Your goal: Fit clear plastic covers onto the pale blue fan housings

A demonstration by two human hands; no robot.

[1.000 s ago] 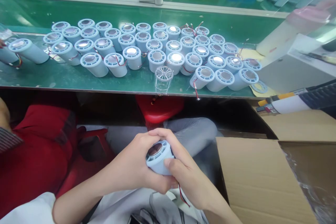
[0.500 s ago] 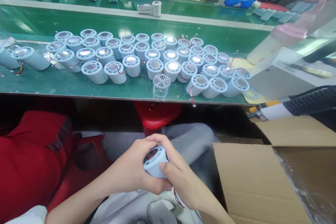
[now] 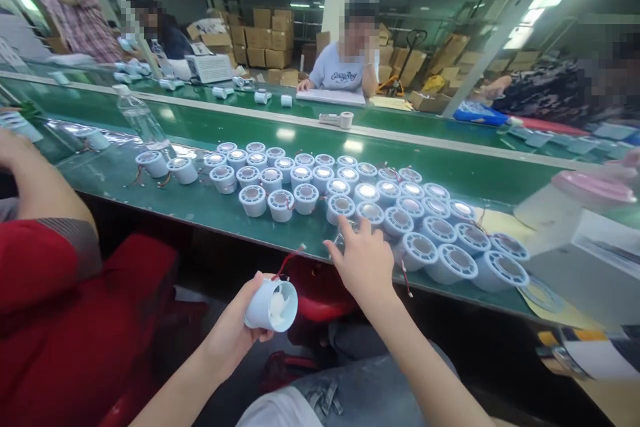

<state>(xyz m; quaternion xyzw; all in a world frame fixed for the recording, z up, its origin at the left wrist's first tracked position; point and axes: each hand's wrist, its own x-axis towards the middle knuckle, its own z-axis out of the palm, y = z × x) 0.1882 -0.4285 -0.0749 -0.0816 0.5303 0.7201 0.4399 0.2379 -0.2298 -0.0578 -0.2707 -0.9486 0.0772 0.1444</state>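
Pale-blue housing [image 3: 261, 305]: held in the air just off the near edge of the green counter [image 3: 220, 213]; its long axis lies close to level, running left to right, with the open end facing right and toward the camera, white blades [image 3: 279, 305] showing inside.
Red wires [image 3: 289, 262]: rise from the housing's upper side to a small white connector [image 3: 303, 247].
Left hand [image 3: 239, 319]: grip wrapped around the housing's left end, thumb on top, fingers underneath.
Right hand [image 3: 367, 257]: stretched over the counter's edge, grip spread wide at a clear piece [image 3: 344, 235]; whether the fingertips touch it cannot be told.
Housings in rows [image 3: 367, 193]: stand on the counter, slotted ends up.
Across the line: a person in a pale shirt [image 3: 337, 70] sits, one hand raised.
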